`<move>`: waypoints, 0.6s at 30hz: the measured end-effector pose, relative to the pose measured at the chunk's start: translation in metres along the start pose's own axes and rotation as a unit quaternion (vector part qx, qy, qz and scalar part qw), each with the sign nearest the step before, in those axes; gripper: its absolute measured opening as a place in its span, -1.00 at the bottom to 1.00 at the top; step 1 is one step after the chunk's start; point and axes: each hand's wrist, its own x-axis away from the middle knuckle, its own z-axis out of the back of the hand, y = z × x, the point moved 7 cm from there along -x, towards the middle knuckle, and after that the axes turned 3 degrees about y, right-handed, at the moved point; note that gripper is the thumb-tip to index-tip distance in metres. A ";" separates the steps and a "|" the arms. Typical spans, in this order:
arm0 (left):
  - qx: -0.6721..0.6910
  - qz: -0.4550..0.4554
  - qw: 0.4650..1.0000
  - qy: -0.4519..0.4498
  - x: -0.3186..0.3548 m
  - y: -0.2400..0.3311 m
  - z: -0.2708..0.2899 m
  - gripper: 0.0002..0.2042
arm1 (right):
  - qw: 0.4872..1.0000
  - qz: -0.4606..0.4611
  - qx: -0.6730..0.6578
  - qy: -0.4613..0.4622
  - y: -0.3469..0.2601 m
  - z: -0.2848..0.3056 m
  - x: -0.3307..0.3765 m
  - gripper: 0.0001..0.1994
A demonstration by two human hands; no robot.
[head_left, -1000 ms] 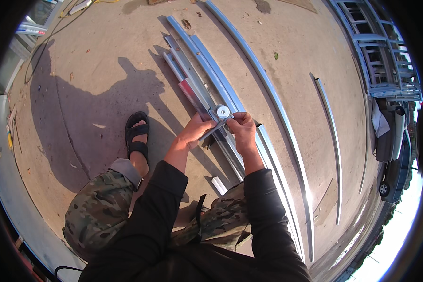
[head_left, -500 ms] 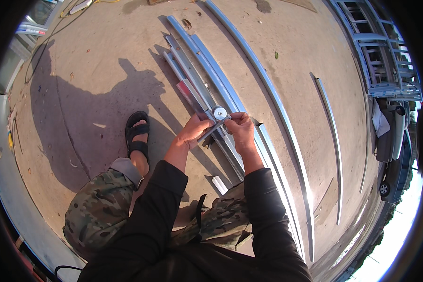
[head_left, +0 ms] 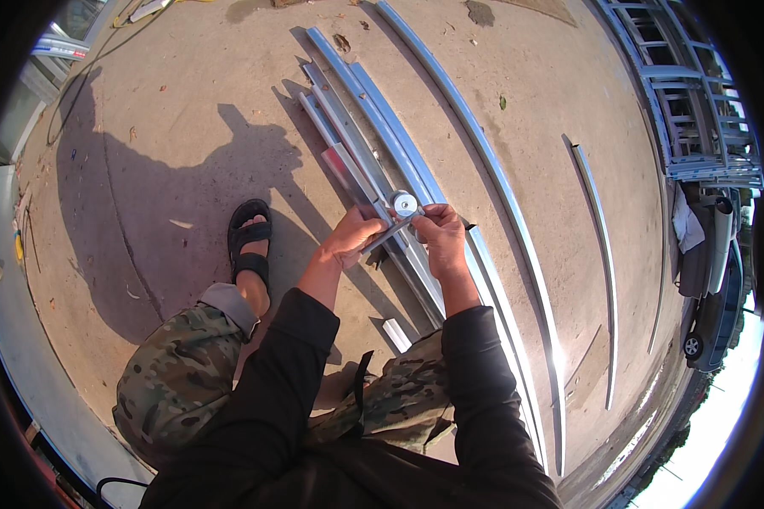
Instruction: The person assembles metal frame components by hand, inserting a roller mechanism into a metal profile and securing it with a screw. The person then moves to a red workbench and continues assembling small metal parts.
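Between my hands is a flat metal bar with a round silver disc (head_left: 405, 204), which has a small hub at its middle. My left hand (head_left: 353, 233) pinches the bar's left part, thumb and fingers pressed together. At its right end, just beside the disc, the fingers of my right hand (head_left: 443, 236) are closed on it. This disc-and-bar piece is held above a bundle of long silver metal profiles (head_left: 361, 110) on the ground. Part of the bar is hidden by my fingers.
A long metal rail (head_left: 484, 153) and a thinner one (head_left: 600, 220) lie to the right. A short white offcut (head_left: 396, 334) rests near my knees. Metal frames (head_left: 683, 93) stand at the far right, with a parked car (head_left: 713, 327) beyond. My sandalled foot (head_left: 249, 237) is at left.
Both hands and the disc-and-bar piece appear shifted very slightly to the right in the picture. The grip looks the same.
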 end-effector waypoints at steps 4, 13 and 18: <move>0.041 -0.002 0.999 0.027 0.006 0.003 -0.005 -0.78 | 1.000 -0.001 0.003 0.003 -0.001 0.000 0.001 -0.73; 0.072 -0.034 0.996 0.031 0.007 0.006 -0.006 -0.73 | 0.993 0.086 -0.065 0.056 -0.035 0.032 -0.002 -0.74; 0.085 -0.040 0.995 0.020 0.004 0.000 -0.005 -0.72 | 0.980 0.144 -0.099 0.096 -0.038 0.050 -0.009 -0.76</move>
